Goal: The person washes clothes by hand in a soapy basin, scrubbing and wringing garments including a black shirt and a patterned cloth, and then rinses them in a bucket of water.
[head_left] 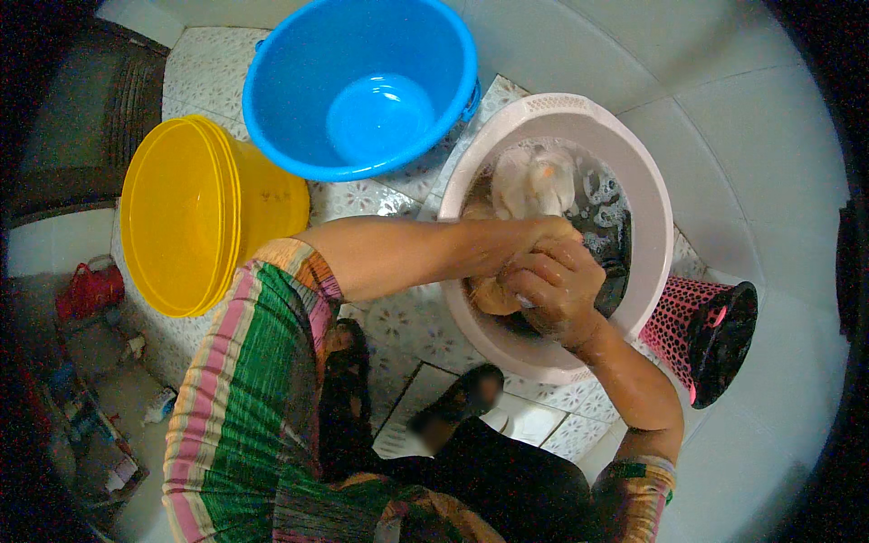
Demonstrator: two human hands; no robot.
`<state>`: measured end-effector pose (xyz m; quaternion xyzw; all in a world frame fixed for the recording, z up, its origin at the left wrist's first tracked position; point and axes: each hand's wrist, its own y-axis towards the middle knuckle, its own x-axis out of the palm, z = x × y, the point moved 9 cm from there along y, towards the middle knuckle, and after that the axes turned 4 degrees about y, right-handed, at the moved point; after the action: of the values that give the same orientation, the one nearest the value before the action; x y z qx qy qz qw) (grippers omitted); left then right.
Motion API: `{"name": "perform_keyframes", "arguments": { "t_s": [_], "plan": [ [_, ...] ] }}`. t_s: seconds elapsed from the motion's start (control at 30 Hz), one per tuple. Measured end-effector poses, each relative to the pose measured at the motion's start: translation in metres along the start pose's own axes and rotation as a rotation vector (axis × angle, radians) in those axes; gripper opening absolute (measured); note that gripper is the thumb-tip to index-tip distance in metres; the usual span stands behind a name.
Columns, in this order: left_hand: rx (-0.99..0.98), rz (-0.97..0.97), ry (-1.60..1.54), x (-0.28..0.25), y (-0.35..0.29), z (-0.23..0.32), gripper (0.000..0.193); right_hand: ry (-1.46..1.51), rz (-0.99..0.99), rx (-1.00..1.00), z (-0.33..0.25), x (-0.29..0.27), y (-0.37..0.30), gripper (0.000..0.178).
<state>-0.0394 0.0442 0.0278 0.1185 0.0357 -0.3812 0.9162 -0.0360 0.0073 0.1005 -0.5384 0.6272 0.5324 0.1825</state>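
Note:
Both my hands are closed together over a pale pink tub of dark, sudsy water. A wet whitish cloth bunches up just beyond them, with a small orange patch on it. My left hand reaches across from the left and is shut on this cloth, its fingers partly hidden by the other hand. Close against it, my right hand is clenched with the knuckles up and also grips the cloth. A tan fold shows below the hands; whether it belongs to the same cloth I cannot tell.
A big blue tub with a little clear water stands beyond, left of the pink one. Left of that is a yellow bucket. A pink dotted basket with a black rim lies at right by the wall. My sandalled feet are below on patterned tiles.

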Motion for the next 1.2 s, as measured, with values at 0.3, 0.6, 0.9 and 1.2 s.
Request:
{"name": "perform_keyframes", "arguments": {
  "t_s": [0.3, 0.6, 0.9, 1.2],
  "plan": [
    [-0.064, 0.011, -0.013, 0.015, -0.001, -0.018, 0.013, 0.065, -0.077, -0.007, -0.005, 0.024, -0.014, 0.022],
    [-0.302, 0.686, -0.589, -0.002, 0.031, -0.127, 0.014, 0.136, -0.252, 0.296, 0.068, 0.019, -0.038, 0.011],
    [-0.433, 0.964, -1.138, 0.012, 0.038, -0.171, 0.019, 0.456, 0.145, 0.133, -0.046, 0.039, 0.215, 0.027],
    [0.108, 0.937, 0.698, -0.022, -0.009, -0.135, 0.033, 0.478, 0.223, -0.056, -0.039, 0.043, 0.206, 0.035]
  ]
}}
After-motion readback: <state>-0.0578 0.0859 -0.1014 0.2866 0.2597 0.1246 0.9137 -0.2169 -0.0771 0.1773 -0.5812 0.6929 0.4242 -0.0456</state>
